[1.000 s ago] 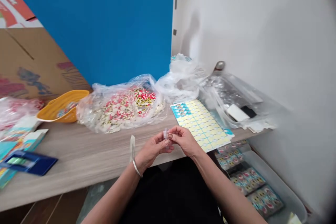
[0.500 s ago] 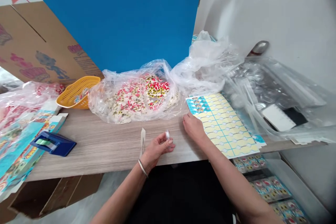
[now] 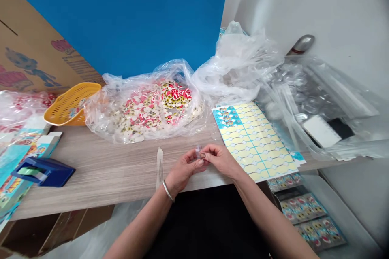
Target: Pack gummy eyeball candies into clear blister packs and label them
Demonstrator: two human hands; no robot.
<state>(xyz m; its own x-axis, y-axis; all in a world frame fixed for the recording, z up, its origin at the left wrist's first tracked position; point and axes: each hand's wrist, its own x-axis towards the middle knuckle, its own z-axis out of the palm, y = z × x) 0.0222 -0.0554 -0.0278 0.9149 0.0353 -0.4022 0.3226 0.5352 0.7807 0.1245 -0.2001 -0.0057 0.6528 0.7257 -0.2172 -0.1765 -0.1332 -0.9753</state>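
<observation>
Near the table's front edge, my left hand [image 3: 186, 170] is closed on a small clear plastic piece [image 3: 198, 151]. My right hand [image 3: 219, 159] meets it there, its thumb and finger pinched on the same piece. To the right of the hands lies a sheet of yellow labels [image 3: 258, 141] with a light-blue printed corner. Behind them sits an open clear bag [image 3: 146, 107] full of small red, white and yellow-green round pieces. A thin pale pointed strip [image 3: 159, 166] lies on the table left of my left hand.
A blue tape dispenser [image 3: 48, 171] and a yellow basket [image 3: 71, 103] stand at the left. Clear plastic parts in a bag [image 3: 304, 89] lie at the right. Open boxes sit below the table's edge, one with packed cards [image 3: 304, 206].
My right hand has moved left from the label sheet's edge to my left hand and now pinches the clear piece. The view has shifted slightly.
</observation>
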